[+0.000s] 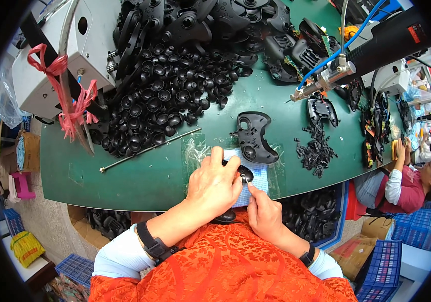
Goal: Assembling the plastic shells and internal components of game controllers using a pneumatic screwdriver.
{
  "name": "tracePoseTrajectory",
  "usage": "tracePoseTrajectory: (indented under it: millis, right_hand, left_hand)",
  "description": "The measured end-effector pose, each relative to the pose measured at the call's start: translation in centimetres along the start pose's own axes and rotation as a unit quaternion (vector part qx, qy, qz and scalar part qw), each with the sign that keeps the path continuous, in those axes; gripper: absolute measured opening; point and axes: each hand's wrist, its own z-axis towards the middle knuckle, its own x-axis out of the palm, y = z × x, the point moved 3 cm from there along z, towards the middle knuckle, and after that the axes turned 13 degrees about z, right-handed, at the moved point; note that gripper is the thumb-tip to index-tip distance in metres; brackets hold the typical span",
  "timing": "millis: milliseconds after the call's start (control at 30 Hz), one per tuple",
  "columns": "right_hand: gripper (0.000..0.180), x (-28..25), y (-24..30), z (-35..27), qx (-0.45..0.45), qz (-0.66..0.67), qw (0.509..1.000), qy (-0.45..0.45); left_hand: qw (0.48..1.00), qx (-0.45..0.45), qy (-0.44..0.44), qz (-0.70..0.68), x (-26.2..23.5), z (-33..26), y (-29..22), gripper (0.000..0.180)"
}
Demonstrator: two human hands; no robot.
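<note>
Right hand (264,215) and left hand (214,185), grips clamped on small black part (245,174), over blue cloth (258,176)

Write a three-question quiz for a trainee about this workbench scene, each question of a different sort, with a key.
1. True or false: the black controller shell lying alone on the green table is gripped by the right hand.
2. Which thing makes up the big pile at the upper left of the table? A) small black round caps B) red ribbons C) blue crates
3. Fill in: both hands press a small black part over a light ___ cloth.

Key
1. False: the shell lies apart, beyond both hands.
2. A.
3. Blue; the left hand covers most of the part.
</note>
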Motion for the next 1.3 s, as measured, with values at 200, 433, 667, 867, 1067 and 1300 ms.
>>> tracePoseTrajectory:
  millis: [200, 433, 667, 867, 1067, 1300]
  right_hand:
    - [0.047, 0.4, 0.0, 0.6, -0.114, -0.086, 0.990, 0.007]
    - [0.043, 0.7, -0.1, 0.7, -0.136, -0.155, 0.977, 0.043]
    - [0.042, 0.0, -0.1, 1.1, -0.127, -0.159, 0.975, 0.083]
    - [0.031, -1.1, -0.4, 0.7, -0.045, 0.025, 0.999, -0.010]
    - [0.031, -1.5, -0.5, 0.5, 0.041, 0.073, 0.996, 0.001]
    - [0.038, -2.3, -0.5, 1.1, 0.078, 0.125, 0.989, -0.022]
  left_hand:
    - [1.000, 0.005, -0.019, 0.010, 0.1, 0.2, -0.2, 0.022]
    - [1.000, -0.005, -0.004, -0.002, 0.2, 0.3, -0.3, 0.024]
    - [1.000, -0.012, -0.001, -0.002, 0.3, 0.1, -0.1, 0.025]
    - [1.000, -0.004, -0.019, -0.014, 0.3, 0.0, -0.1, 0.022]
    - [1.000, -0.017, 0.004, 0.010, 0.4, -0.1, 0.1, 0.028]
    - [0.999, 0.030, 0.029, 0.017, -0.7, -0.4, 0.4, 0.058]
